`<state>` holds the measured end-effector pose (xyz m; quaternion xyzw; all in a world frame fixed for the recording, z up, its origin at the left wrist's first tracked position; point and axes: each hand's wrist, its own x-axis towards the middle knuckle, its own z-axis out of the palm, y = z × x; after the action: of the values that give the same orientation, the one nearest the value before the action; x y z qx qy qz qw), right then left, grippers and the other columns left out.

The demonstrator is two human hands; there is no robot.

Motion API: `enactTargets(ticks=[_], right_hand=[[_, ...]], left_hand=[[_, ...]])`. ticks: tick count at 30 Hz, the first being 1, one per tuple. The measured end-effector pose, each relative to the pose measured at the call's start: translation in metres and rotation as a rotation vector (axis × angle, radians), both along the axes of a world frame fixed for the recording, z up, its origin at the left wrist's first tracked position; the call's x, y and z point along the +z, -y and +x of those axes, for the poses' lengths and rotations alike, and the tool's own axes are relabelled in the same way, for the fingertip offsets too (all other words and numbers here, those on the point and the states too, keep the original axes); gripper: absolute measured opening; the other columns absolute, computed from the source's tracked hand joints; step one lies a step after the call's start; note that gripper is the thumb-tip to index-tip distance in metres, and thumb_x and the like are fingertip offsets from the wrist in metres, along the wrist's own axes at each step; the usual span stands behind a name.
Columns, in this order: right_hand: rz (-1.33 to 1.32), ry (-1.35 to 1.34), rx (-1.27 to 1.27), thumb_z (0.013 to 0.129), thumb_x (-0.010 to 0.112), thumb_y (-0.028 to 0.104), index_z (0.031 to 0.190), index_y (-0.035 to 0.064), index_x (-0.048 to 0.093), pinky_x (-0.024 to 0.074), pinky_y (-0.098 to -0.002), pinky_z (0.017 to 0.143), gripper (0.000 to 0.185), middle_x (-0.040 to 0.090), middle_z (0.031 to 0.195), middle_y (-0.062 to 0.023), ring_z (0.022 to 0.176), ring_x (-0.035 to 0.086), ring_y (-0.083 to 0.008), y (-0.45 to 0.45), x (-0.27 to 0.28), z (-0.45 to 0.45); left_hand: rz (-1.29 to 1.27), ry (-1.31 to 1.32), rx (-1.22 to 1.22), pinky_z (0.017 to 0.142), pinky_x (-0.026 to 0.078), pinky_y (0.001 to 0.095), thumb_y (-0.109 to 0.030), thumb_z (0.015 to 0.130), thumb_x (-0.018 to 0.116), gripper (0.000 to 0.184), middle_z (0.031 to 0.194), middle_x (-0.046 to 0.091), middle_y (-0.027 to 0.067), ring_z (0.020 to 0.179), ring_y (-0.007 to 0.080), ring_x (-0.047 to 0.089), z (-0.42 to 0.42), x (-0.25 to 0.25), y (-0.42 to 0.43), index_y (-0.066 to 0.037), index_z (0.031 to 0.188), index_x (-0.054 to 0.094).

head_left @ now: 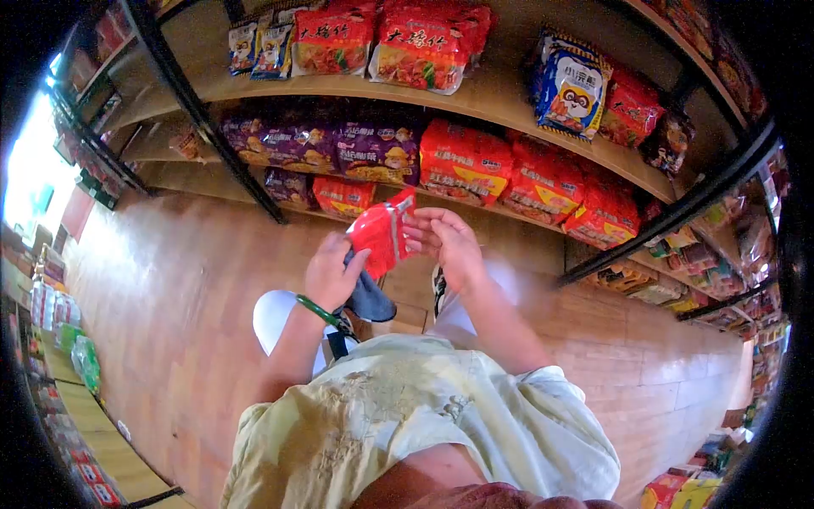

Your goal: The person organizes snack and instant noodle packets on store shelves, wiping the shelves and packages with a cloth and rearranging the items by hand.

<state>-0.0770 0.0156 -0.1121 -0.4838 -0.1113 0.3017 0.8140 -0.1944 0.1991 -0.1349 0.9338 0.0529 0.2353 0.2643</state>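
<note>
In front of me, a shiny red packet (380,237) is tilted between both hands. My left hand (331,270) grips its lower left side, the thumb lying on its face. A green bangle circles the left wrist. My right hand (448,246) has its bent fingers at the packet's right edge, seemingly pinching it; the fingertips are partly hidden. Below the left hand hangs a blue-grey cloth (373,299), which appears to be held in the same hand. The packet's back side and contents are hidden.
Ahead, a curved wooden shelf (500,103) bears red noodle bags (428,47) and blue snack bags (572,92). Purple multipacks (373,153) and red multipacks (465,161) fill the shelf below. Black metal posts (203,110) stand at its sides. More stocked shelves line the left and right.
</note>
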Motion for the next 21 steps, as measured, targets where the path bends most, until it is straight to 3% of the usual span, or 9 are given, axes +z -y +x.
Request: enactTargets(ticks=[4,7,10,11,12,15,19,20,21], right_hand=[[-0.318,-0.071,0.071,0.091,0.049,0.032,0.11,0.004,0.053,0.05,-0.0387,0.082,0.034,0.059,0.111,-0.0121,0.097,0.06,-0.0231,-0.004,-0.012,-0.005],[-0.188,-0.265,0.144,0.086,0.057,0.039,0.104,0.0118,0.058,0.0499,-0.0321,0.073,0.033,0.061,0.102,-0.0069,0.089,0.06,-0.0176,-0.002,-0.013,-0.007],[-0.07,-0.378,0.096,0.085,0.058,0.037,0.104,0.0109,0.058,0.0509,-0.033,0.073,0.032,0.064,0.098,-0.0067,0.087,0.062,-0.0189,-0.005,-0.006,-0.004],[-0.06,-0.422,0.031,0.084,0.061,0.026,0.105,0.0078,0.057,0.052,-0.0348,0.074,0.028,0.065,0.096,-0.0073,0.086,0.063,-0.0206,-0.009,-0.001,-0.005],[-0.063,-0.423,0.029,0.084,0.061,0.026,0.105,0.0078,0.057,0.052,-0.0348,0.074,0.028,0.065,0.096,-0.0073,0.086,0.063,-0.0206,-0.009,-0.01,-0.003],[-0.075,-0.278,-0.029,0.079,0.059,0.005,0.108,0.0033,0.055,0.0512,-0.0344,0.078,0.029,0.064,0.1,-0.0089,0.09,0.062,-0.0215,-0.01,-0.028,0.002],[-0.198,0.056,-0.188,0.08,0.06,0.004,0.114,0.0026,0.052,0.0453,-0.0344,0.089,0.035,0.062,0.105,-0.0075,0.102,0.057,-0.0207,0.001,-0.024,0.015],[-0.204,0.051,-0.189,0.08,0.06,0.004,0.114,0.0026,0.052,0.0453,-0.0344,0.089,0.035,0.062,0.105,-0.0075,0.102,0.057,-0.0207,0.006,-0.015,0.017],[-0.132,0.053,-0.199,0.08,0.06,0.004,0.115,0.003,0.051,0.0455,-0.0352,0.089,0.036,0.061,0.106,-0.0075,0.102,0.057,-0.0212,0.01,-0.004,0.019]], left_hand=[[0.074,0.101,0.075,0.068,0.048,0.0398,-0.021,0.079,0.06,0.028,0.094,0.054,0.0138,0.08,0.0318,0.058,0.004,0.012,0.021,-0.005,0.102,0.056],[0.244,0.089,0.017,0.064,0.049,0.037,-0.019,0.075,0.062,0.034,0.094,0.053,0.0113,0.078,0.0281,0.058,0.004,0.017,0.023,-0.007,0.107,0.056],[0.39,0.091,-0.077,0.064,0.048,0.0362,-0.018,0.073,0.063,0.038,0.096,0.053,0.0102,0.079,0.0257,0.057,0.003,0.012,0.028,-0.008,0.11,0.056],[0.409,0.097,-0.09,0.066,0.048,0.036,-0.018,0.073,0.063,0.039,0.096,0.053,0.0105,0.079,0.0255,0.057,0.002,0.008,0.031,-0.008,0.109,0.056],[0.426,0.104,-0.102,0.067,0.048,0.0357,-0.018,0.073,0.063,0.039,0.096,0.053,0.0108,0.08,0.0253,0.057,0.002,0.005,0.032,-0.008,0.109,0.056],[0.224,0.053,-0.089,0.071,0.048,0.0348,-0.019,0.073,0.066,0.039,0.098,0.054,0.0112,0.085,0.0272,0.058,-0.002,0.007,0.029,-0.008,0.109,0.056],[-0.174,0.142,-0.008,0.073,0.048,0.0316,-0.018,0.075,0.067,0.032,0.094,0.059,0.0113,0.083,0.0238,0.06,0.0,-0.015,-0.002,-0.007,0.104,0.059],[-0.179,0.136,-0.009,0.073,0.048,0.0316,-0.018,0.075,0.067,0.032,0.094,0.059,0.0113,0.083,0.0238,0.06,-0.001,-0.025,-0.013,-0.007,0.104,0.059],[-0.374,0.071,0.025,0.073,0.048,0.0314,-0.017,0.076,0.067,0.03,0.093,0.06,0.0109,0.082,0.0228,0.06,-0.002,-0.035,-0.025,-0.006,0.102,0.059]])
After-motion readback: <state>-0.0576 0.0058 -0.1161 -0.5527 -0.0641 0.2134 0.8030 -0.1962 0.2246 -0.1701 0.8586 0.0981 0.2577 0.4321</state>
